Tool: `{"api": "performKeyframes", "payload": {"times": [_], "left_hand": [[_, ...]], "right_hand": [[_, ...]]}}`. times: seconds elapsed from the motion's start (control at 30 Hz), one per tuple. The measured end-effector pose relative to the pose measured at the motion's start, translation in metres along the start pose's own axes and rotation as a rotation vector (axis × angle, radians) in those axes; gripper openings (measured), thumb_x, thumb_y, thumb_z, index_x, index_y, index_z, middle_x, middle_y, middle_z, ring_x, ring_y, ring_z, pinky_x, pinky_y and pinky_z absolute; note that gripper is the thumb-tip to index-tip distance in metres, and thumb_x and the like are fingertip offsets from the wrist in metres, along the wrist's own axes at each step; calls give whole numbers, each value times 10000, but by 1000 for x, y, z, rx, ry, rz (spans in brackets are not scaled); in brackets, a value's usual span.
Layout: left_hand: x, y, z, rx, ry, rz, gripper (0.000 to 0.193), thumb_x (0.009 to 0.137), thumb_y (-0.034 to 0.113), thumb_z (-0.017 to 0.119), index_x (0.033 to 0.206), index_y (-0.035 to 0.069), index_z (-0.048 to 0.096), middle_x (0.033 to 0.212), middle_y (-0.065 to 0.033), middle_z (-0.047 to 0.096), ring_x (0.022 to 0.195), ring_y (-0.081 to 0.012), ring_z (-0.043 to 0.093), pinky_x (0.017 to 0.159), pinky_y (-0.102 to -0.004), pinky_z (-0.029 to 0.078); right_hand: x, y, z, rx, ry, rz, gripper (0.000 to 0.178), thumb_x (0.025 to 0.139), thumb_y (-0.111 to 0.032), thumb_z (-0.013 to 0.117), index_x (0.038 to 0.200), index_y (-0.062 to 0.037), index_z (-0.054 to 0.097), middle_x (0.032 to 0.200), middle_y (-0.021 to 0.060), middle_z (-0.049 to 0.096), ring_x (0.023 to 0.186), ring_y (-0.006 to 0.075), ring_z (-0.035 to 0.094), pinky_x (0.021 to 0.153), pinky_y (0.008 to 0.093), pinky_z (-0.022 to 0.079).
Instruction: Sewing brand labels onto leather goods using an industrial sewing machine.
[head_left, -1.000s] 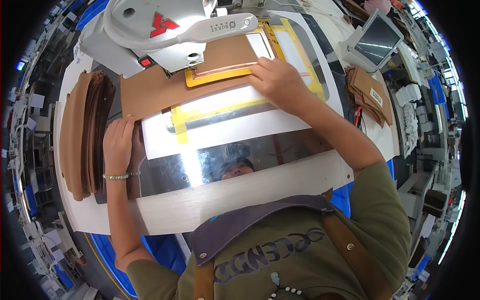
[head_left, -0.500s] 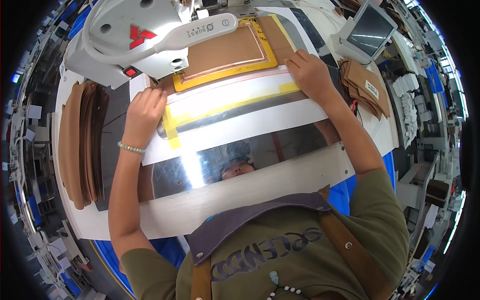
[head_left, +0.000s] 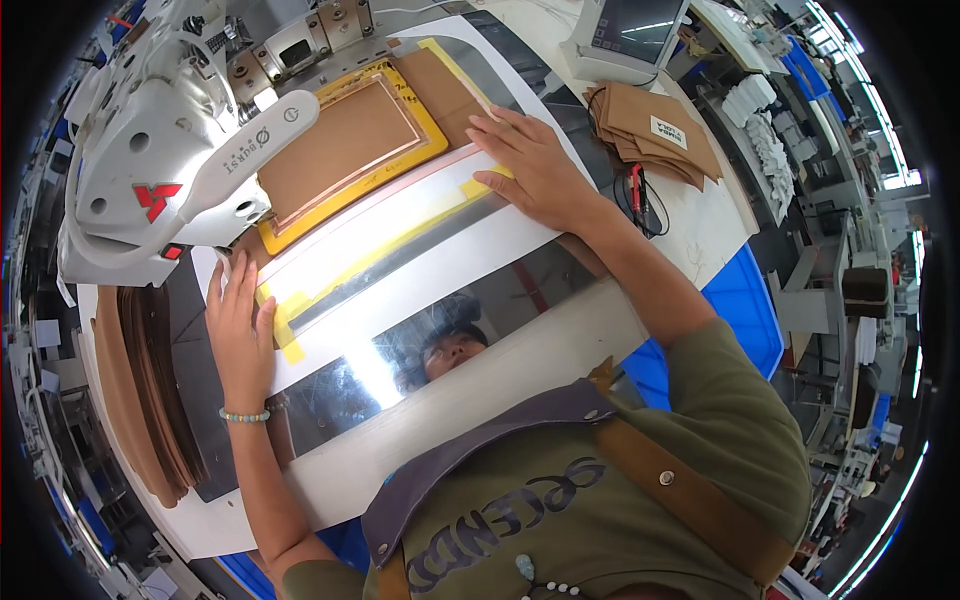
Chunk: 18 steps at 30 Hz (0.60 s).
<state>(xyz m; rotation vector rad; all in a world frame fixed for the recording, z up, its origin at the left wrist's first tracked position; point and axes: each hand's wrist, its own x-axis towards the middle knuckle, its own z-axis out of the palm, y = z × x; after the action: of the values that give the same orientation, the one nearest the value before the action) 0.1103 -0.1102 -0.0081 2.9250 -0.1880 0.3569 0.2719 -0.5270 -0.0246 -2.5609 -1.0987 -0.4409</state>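
My left hand (head_left: 240,325) lies with its fingers stretched on the left edge of a white sheet (head_left: 330,365), its tips by the corner of a brown panel. Opposite it, my right hand (head_left: 545,172) rests flat on the sheet's right side, fingers spread over the end of the brown panel (head_left: 440,88). Between them sits a yellow rectangular frame (head_left: 350,187) around a brown piece (head_left: 335,140) with a pale inner border. Strips of yellow tape (head_left: 385,255) run along the sheet on my side of the frame. Neither hand holds anything.
A white sewing machine head (head_left: 130,180) with a lamp arm (head_left: 250,150) overhangs the frame's left side. Brown panels (head_left: 135,390) are stacked at left. Labelled brown pieces (head_left: 655,130), a red-handled tool (head_left: 636,190) and a screen (head_left: 635,30) stand at right.
My fingers have gone from curled at the sheet's edges to stretched out flat. The view has turned, so the machine and frame appear farther left and tilted.
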Motion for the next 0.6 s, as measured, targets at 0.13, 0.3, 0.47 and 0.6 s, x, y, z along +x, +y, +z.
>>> {"api": "performKeyframes", "payload": {"times": [0.13, 0.3, 0.47, 0.6], "left_hand": [[-1, 0, 3, 12, 20, -15, 511, 1023, 230, 589, 1493, 33, 552, 1608, -132, 477, 1534, -378, 325, 1249, -505, 260], [-3, -3, 2, 63, 12, -11, 483, 1027, 247, 599, 1462, 36, 592, 1595, -132, 495, 1521, -368, 354, 1239, -498, 283], [-4, -3, 2, 115, 35, 6, 478, 1020, 248, 620, 1446, 32, 605, 1571, -137, 522, 1495, -367, 403, 1226, -480, 316], [-4, -4, 3, 55, 36, 1, 482, 1017, 245, 624, 1450, 33, 601, 1579, -140, 512, 1497, -360, 405, 1224, -473, 322]], "right_hand": [[1, 2, 0, -48, -60, 26, 581, 1081, -464, 496, 1447, -19, 567, 1578, 139, 481, 1526, 325, 328, 1229, 536, 250], [0, 2, 0, -36, -83, 23, 583, 1083, -471, 489, 1459, -31, 562, 1599, 131, 461, 1534, 329, 315, 1234, 561, 233], [-1, 1, -4, -47, -100, 17, 590, 1082, -485, 483, 1464, -43, 562, 1600, 130, 461, 1536, 327, 311, 1231, 570, 235], [-1, 1, -10, -160, -141, 64, 592, 1082, -487, 478, 1474, -50, 553, 1618, 122, 438, 1537, 329, 307, 1229, 572, 239]]}}
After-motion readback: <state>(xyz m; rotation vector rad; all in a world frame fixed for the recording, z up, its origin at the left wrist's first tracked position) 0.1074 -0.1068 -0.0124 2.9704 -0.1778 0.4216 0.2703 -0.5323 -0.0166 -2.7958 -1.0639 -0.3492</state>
